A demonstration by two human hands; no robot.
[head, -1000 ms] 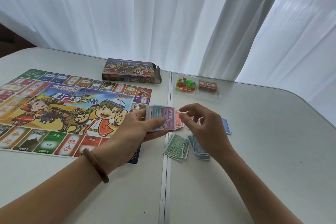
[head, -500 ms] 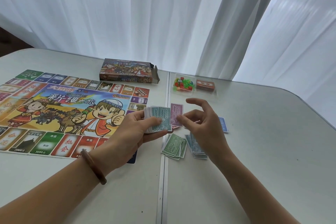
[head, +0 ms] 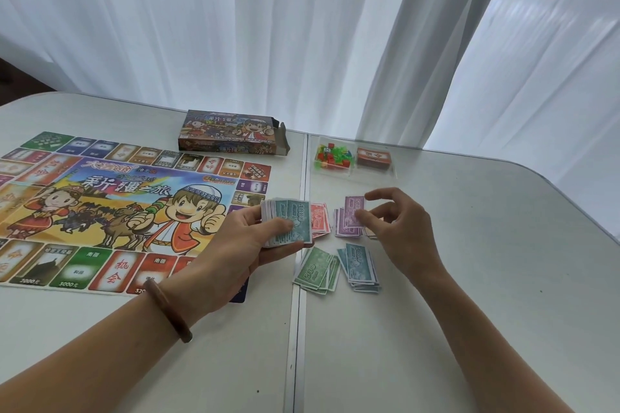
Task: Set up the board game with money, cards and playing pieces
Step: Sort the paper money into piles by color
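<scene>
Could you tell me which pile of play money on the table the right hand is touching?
The purple pile: the right hand pinches the purple note on top of it. The red pile, green pile and teal pile lie clear of that hand.

The board (head: 117, 208) is showing 大富翁 and 新疆之旅 at centre, and 机会, 2000元, 3000元 on near squares. The box (head: 231, 132) is bearing 新疆之旅. The left hand's (head: 241, 245) stack (head: 300, 211) is showing 1000 on top. The green pile (head: 315, 270) is reading 500, the teal pile (head: 360, 265) 1000, the right hand's (head: 402, 228) purple note (head: 352, 211) 500.
</scene>
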